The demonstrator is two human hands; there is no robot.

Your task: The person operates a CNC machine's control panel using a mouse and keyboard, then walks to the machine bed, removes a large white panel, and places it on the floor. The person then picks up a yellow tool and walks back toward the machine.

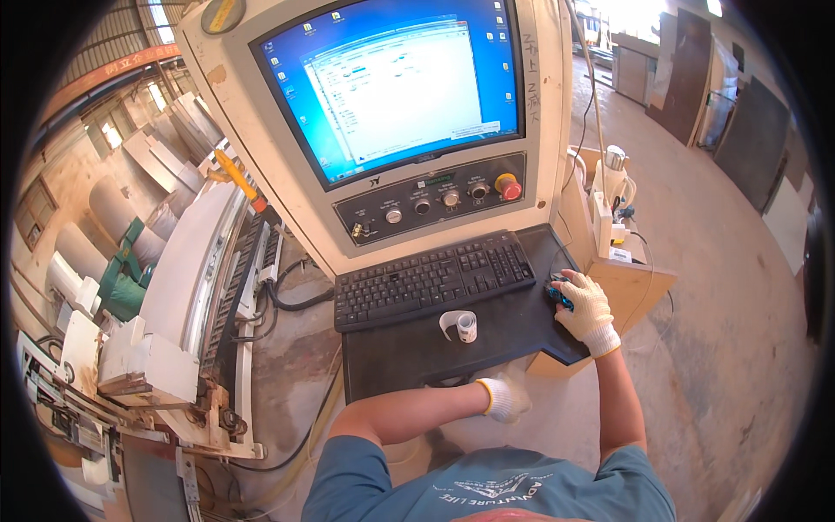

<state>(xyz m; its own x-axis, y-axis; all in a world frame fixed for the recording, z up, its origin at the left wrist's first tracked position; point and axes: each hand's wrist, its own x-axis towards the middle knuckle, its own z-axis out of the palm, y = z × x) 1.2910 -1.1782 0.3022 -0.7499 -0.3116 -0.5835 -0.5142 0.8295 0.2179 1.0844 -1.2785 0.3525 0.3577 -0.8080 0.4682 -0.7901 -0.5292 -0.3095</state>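
My right hand (584, 310), in a cream knitted glove, rests over a dark computer mouse (557, 300) with blue markings. The fingers curve round the mouse at the right end of a black shelf (409, 361). My left hand (511, 398), gloved too, hangs off the shelf's near edge in front of my body; its fingers are smeared and cannot be made out. A black keyboard (435, 278) lies along the back of the shelf. Between keyboard and left hand sits a loosely curled roll of white paper (466, 327).
Above the keyboard, a beige control cabinet (304, 222) carries a lit monitor (400, 96), knobs and a red emergency stop button (508, 186). A long machine bed (187, 278) with cables stands left. At right are a wooden box (639, 283) and panels leaning by the wall (752, 126).
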